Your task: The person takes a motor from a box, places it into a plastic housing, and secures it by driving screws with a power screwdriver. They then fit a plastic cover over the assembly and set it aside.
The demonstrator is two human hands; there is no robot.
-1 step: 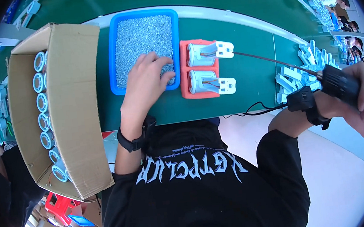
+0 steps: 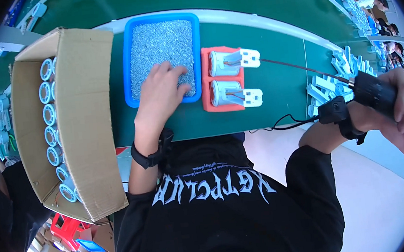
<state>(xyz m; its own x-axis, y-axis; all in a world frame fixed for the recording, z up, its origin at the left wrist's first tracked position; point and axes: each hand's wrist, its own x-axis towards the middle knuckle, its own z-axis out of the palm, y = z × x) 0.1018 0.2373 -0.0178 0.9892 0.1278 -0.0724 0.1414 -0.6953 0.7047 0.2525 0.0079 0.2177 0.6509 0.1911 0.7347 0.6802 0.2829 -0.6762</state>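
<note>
My left hand lies over the near part of a blue tray of small metal pieces, fingers bent down among them. Thumb and forefinger stand apart; whether the other fingertips grip a piece, I cannot tell. My right hand is closed around a black powered screwdriver, out at the right. Its long bit points left across the green tabletop, the tip at the upper white unit; contact cannot be confirmed. That unit and the lower white unit lie in a red-orange holder, between my hands, just right of the tray. An open carton of similar cylinders stands left of my left hand.
</note>
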